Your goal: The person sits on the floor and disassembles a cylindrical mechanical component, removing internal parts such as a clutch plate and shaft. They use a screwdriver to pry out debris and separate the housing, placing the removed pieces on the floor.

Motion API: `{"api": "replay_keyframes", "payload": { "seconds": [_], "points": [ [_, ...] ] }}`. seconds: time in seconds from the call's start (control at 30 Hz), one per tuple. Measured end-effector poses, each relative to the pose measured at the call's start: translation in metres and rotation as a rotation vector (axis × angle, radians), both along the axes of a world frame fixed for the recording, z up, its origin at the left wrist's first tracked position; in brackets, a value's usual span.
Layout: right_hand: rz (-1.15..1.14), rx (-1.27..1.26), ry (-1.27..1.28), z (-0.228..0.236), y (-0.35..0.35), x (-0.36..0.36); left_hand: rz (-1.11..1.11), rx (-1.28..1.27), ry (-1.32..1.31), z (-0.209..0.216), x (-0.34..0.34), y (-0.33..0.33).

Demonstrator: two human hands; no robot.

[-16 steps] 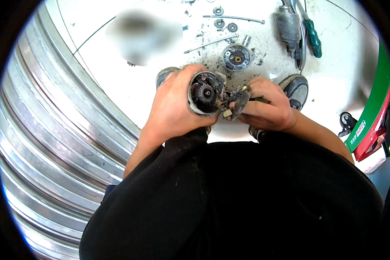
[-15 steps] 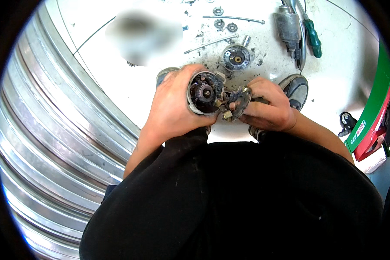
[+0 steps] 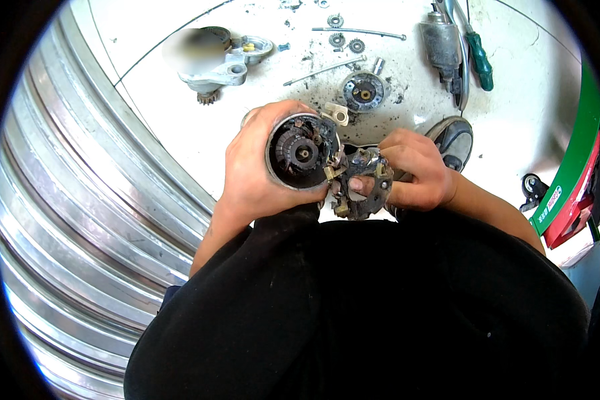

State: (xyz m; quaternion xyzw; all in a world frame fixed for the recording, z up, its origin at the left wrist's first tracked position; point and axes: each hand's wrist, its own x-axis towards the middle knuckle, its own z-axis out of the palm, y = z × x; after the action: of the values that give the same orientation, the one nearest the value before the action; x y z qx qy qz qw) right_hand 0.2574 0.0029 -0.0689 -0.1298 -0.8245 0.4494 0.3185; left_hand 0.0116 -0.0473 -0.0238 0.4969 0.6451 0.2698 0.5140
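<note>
My left hand [image 3: 250,160] is wrapped round a cylindrical motor housing [image 3: 271,160], its open end turned up. Down inside it shows the dark armature [image 3: 301,153] with its shaft end. Against the right side of the rim, my right hand [image 3: 417,170] grips a dirty brush holder plate [image 3: 373,203], with thumb and fingers on it. The plate is tilted with its face toward me and seems joined to the housing by short leads. A pale terminal block [image 3: 337,114] sticks out at the housing's upper right edge.
Beyond my hands lie a round end cap [image 3: 365,91], two long bolts [image 3: 360,31], several small gears [image 3: 357,46] and a grey cast housing [image 3: 230,75]. Upper right are a solenoid-like cylinder [image 3: 442,47] and a green-handled screwdriver [image 3: 480,63]. Ribbed metal [image 3: 80,220] fills the left.
My right hand has turned the brush holder plate so its face shows, and lowered it slightly. The housing has shifted a little left. The cast housing at upper left is now less blurred.
</note>
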Motion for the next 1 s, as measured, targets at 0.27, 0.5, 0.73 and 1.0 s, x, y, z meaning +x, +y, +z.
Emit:
{"api": "replay_keyframes", "payload": {
  "seconds": [0.27,0.5,0.73,1.0],
  "points": [
    [-0.001,0.004,-0.010,-0.0009,-0.0018,0.0012,-0.041,0.129,-0.010,-0.0039,-0.0038,-0.0015],
    [0.021,0.000,-0.079,-0.0024,-0.0024,0.0026,0.065,0.107,-0.127,-0.0065,-0.0016,-0.0038],
    [0.023,-0.004,-0.127,0.0004,-0.0009,0.0016,0.085,0.056,-0.120,-0.0061,-0.0021,-0.0021],
    [0.033,0.005,-0.119,-0.0028,-0.0007,0.0040,0.060,0.010,-0.031,-0.0035,-0.0021,-0.0041]
  ]
}}
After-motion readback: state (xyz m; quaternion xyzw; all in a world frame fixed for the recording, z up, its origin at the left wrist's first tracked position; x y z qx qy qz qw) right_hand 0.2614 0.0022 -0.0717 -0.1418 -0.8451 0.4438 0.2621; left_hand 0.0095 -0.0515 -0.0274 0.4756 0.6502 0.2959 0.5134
